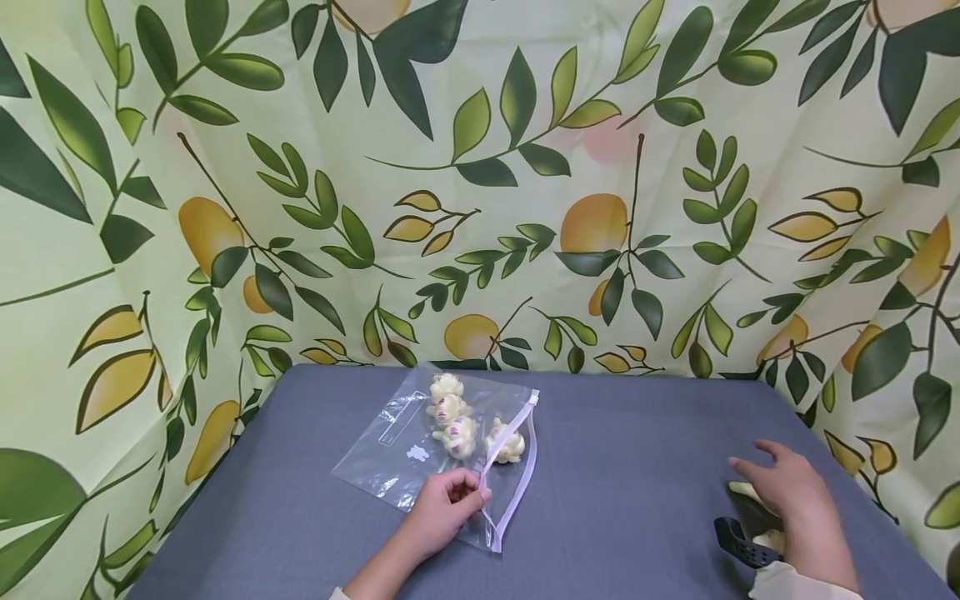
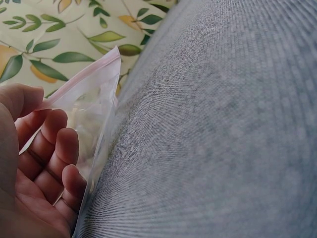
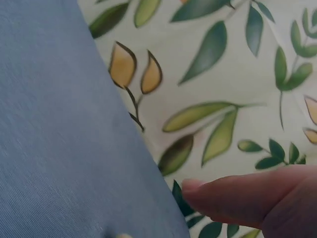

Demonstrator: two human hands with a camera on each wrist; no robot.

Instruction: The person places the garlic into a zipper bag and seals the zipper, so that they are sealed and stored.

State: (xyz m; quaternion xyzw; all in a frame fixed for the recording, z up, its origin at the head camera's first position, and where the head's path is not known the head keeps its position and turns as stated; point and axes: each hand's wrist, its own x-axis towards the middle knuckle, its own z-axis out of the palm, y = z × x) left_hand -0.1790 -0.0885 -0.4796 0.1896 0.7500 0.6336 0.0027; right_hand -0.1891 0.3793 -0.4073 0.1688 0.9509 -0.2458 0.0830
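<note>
A clear zip bag with a pale pink zip edge lies flat on the table, its mouth parted toward the right. Inside it are several garlic bulbs, white with purple marks; one sits close to the mouth. My left hand pinches the bag's edge between thumb and fingers, and the left wrist view shows the lifted zip strip at the thumb. At the right, my right hand hovers with fingers loosely extended above two partly hidden pale pieces, apparently garlic. The right wrist view shows only one finger clearly.
The blue-grey cloth-covered table extends between the bag and my right hand. A curtain printed with leaves and fruit rises behind the table and along both sides. A black strap is at my right wrist.
</note>
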